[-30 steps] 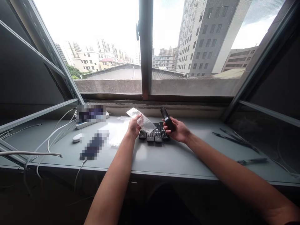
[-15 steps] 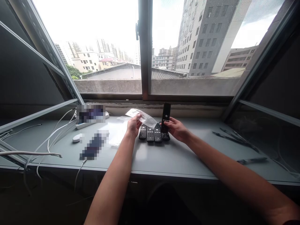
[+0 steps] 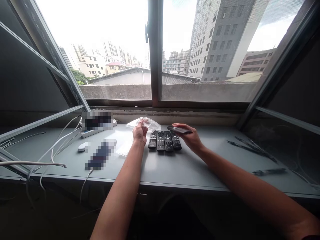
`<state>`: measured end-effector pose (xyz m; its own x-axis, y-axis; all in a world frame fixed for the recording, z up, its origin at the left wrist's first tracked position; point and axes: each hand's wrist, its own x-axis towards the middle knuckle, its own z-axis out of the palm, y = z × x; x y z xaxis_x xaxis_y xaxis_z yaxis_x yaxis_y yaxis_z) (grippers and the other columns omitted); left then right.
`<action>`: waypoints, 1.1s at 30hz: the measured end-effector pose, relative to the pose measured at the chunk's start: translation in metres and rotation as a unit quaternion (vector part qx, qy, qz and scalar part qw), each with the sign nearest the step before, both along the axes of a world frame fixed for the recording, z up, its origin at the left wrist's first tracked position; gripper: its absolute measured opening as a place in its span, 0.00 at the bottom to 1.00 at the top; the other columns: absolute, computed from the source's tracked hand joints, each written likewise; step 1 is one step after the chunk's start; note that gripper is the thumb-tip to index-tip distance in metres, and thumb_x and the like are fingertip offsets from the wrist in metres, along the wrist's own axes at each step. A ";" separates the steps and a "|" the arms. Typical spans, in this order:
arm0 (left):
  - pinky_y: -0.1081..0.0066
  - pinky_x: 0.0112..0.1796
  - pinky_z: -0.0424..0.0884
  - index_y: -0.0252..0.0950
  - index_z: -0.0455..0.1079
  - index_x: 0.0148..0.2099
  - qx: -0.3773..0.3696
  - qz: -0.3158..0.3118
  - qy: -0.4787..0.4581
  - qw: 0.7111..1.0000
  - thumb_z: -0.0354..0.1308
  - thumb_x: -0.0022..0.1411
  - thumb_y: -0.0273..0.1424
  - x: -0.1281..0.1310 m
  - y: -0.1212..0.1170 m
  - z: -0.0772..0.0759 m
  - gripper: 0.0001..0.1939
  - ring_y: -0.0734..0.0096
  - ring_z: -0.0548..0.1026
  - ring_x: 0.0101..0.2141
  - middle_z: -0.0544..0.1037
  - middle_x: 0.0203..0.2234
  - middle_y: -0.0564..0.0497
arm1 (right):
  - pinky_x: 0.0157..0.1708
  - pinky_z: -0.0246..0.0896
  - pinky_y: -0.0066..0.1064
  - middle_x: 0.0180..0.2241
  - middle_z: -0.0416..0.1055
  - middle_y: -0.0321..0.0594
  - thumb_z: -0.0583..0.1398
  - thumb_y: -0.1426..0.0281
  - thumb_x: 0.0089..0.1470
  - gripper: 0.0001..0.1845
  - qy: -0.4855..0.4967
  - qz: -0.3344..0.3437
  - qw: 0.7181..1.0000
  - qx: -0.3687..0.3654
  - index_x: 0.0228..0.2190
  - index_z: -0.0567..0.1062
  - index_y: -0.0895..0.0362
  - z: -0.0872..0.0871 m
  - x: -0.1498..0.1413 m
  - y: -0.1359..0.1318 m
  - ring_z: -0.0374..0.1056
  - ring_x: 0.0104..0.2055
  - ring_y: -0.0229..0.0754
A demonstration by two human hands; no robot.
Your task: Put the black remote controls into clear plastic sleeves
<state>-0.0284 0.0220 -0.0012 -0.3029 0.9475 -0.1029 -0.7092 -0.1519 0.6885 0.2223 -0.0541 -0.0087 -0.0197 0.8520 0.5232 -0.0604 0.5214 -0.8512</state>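
Observation:
My left hand [image 3: 140, 132] pinches a clear plastic bag [image 3: 146, 122] just above the grey desk [image 3: 165, 166], near the window sill. My right hand [image 3: 191, 137] grips a black remote [image 3: 179, 130], held nearly flat and pointing left toward the bag. Below and between the hands, several black remotes [image 3: 164, 141] lie side by side in a row on the desk. Another clear bag [image 3: 124, 142] lies flat to the left of my left wrist.
White cables [image 3: 53, 146], a white mouse [image 3: 81, 147], a blurred-out device [image 3: 100, 155] and a blurred-out box [image 3: 97, 121] fill the desk's left side. Dark pens or tools [image 3: 250, 147] lie at the right. The window frame [image 3: 155, 53] rises behind the desk.
My right hand has tipped the remote from upright to nearly flat, pointing at the bag. My left hand has moved the bag back and lower toward the sill.

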 end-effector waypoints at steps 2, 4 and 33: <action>0.81 0.25 0.73 0.33 0.79 0.45 -0.003 0.008 -0.007 1.000 0.70 0.68 0.29 0.000 0.000 0.000 0.06 0.83 0.72 0.21 0.75 0.26 0.56 | 0.59 0.71 0.46 0.50 0.84 0.44 0.79 0.53 0.49 0.26 0.017 0.002 0.999 -0.041 0.45 0.86 0.52 -0.002 -0.001 0.001 0.78 0.54 0.53; 0.81 0.26 0.75 0.33 0.80 0.46 -0.006 0.021 -0.016 1.000 0.70 0.68 0.29 -0.001 0.000 0.001 0.06 0.83 0.73 0.22 0.77 0.28 0.55 | 0.51 0.73 0.41 0.44 0.84 0.42 0.77 0.50 0.52 0.25 0.027 0.010 0.997 -0.075 0.44 0.85 0.53 -0.002 -0.001 0.001 0.79 0.46 0.50; 0.84 0.30 0.80 0.30 0.78 0.43 -0.024 0.081 -0.091 0.992 0.67 0.68 0.22 -0.006 0.001 0.005 0.02 0.82 0.78 0.25 0.82 0.35 0.50 | 0.24 0.65 0.34 0.24 0.75 0.34 0.65 0.46 0.66 0.35 -0.065 0.045 0.992 -0.096 0.63 0.77 0.56 0.001 -0.007 -0.012 0.67 0.22 0.41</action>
